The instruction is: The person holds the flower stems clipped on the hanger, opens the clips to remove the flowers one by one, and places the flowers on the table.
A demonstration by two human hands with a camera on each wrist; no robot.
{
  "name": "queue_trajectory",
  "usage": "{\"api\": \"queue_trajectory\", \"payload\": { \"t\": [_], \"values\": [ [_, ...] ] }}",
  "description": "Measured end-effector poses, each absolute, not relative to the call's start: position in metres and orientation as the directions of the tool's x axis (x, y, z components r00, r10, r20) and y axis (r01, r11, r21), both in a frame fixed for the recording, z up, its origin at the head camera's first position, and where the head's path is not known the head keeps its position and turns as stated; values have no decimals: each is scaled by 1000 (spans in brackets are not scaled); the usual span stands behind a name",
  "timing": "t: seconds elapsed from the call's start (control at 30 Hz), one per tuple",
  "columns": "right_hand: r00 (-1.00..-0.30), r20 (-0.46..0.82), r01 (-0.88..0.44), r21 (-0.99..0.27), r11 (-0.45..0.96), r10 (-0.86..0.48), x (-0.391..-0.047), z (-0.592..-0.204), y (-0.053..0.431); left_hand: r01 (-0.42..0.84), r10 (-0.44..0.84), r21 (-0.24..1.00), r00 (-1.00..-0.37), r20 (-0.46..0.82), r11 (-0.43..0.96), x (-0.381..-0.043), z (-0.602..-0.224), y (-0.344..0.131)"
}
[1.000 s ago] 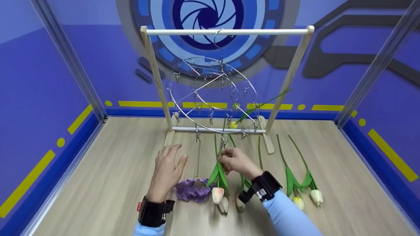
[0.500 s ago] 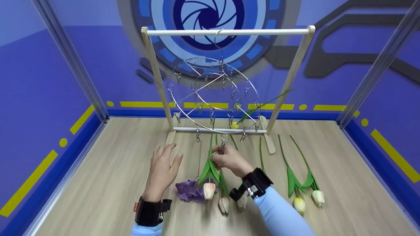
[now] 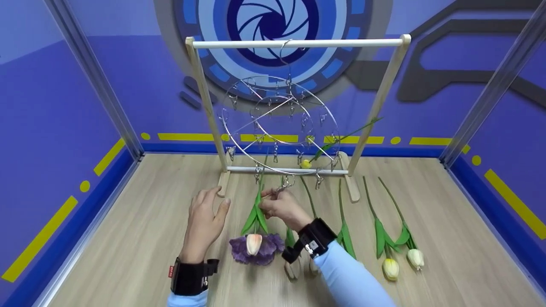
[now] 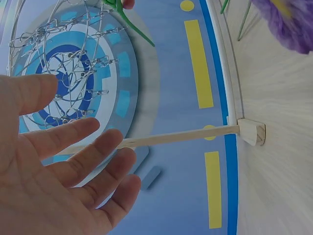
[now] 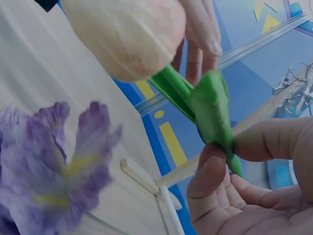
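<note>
Between thumb and fingers my right hand [image 3: 283, 209] pinches a peach-white tulip [image 3: 254, 244] by its green stem and leaves, its bloom hanging down. In the right wrist view the grip on the green leaf [image 5: 212, 107] shows close up. Behind that bloom a purple ruffled flower [image 3: 268, 249] lies on the table. My left hand [image 3: 202, 224] hovers to the left of the tulip, fingers spread and holding nothing, as the left wrist view also shows. Just above the right hand hangs a round wire clip hanger [image 3: 260, 160] with several metal clips.
A wooden rack [image 3: 298, 43] carries the hanger. Several more tulips lie on the table to the right, among them a yellow-white one [image 3: 390, 269] and a white one [image 3: 416, 259]. A yellow tulip [image 3: 306, 163] hangs head down at the back. Blue-purple panels wall the table [image 3: 128, 238].
My right hand has carried the peach-white tulip leftward, so its bloom now overlaps the purple flower. My left hand has drifted slightly left, its fingers still spread.
</note>
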State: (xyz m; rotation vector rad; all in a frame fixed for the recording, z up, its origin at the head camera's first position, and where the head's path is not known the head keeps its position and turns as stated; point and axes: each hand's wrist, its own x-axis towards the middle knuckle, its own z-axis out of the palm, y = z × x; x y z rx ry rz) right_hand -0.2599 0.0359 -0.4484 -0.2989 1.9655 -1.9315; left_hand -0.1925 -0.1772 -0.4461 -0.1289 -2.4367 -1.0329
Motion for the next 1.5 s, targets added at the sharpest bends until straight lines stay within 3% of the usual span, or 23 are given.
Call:
{"api": "queue_trajectory", "payload": {
  "t": [0.23,0.9,1.3,1.5],
  "values": [
    [-914,-117,101,-993,62,-389,-260,-453,12,271,-104,639,-868,485,720,-192,-447,-183],
    [-903,-184,92,-965,244,-389,-257,-476,-37,146,-128,633,-922,366,760,-194,-451,-197],
    [-904,-235,17,-853,521,-356,-256,-486,-54,143,-124,615,-921,370,776,-193,-453,-197],
    [-901,-231,-19,-826,563,-368,-256,-489,-55,144,-121,615,-921,369,775,-194,-453,-196]
  ]
}}
